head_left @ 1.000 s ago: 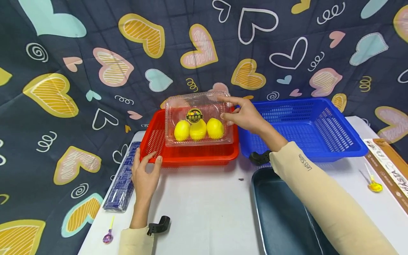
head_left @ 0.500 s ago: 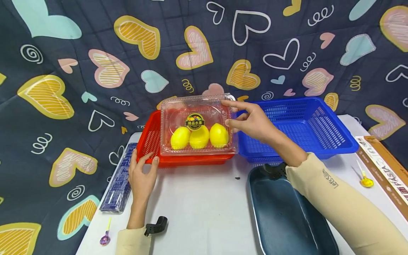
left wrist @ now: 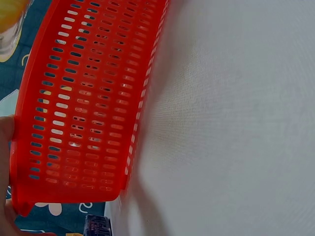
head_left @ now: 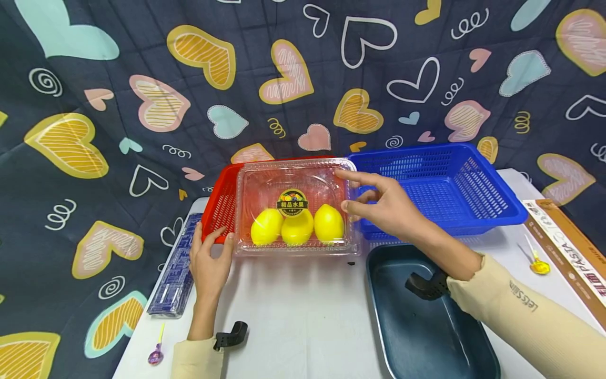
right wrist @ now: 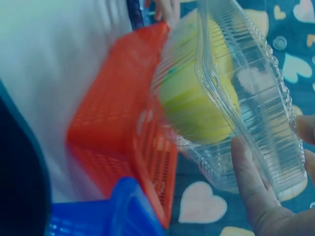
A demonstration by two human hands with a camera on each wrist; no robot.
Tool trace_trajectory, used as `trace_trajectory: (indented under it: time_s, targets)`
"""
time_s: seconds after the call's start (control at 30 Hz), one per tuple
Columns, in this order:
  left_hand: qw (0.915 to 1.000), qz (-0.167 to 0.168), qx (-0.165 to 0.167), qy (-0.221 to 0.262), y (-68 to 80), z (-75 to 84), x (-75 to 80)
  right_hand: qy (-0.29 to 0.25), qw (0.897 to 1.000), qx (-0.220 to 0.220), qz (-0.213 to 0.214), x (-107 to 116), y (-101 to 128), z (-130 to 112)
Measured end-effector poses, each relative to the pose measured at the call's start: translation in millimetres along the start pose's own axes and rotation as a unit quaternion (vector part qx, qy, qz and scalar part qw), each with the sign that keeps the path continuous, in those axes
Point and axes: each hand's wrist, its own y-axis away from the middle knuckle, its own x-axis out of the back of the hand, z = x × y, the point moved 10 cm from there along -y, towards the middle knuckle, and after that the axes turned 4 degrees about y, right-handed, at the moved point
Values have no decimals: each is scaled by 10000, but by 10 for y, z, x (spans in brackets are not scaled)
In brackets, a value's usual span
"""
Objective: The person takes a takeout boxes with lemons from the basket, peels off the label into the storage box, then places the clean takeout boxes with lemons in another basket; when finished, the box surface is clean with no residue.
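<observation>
Over the red basket (head_left: 223,202), held by the left hand (head_left: 210,263), the clear box (head_left: 303,179) is pinched at its right edge by the right hand (head_left: 385,205). It seems light and bendy, best held by both ends.

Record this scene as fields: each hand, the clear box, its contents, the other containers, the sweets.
left hand: grips the red basket at its left end
right hand: holds the clear box by its right side
box position: raised, hiding most of the red basket in the head view
box contents: three yellow fruits
other containers: blue basket, dark tray
lollipops: purple one at left, yellow one at right
</observation>
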Motion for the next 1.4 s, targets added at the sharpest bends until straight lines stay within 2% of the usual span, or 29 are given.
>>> trace_trajectory:
  time_s: [0.8, 1.4]
  targets:
    - [9999, -93, 83, -61, -18, -13, -7, 38, 9997, 38, -242, -260, 626, 145]
    - [9999, -106, 17, -48, -15, -4, -7, -178, 9981, -210, -559, -566, 885, 353]
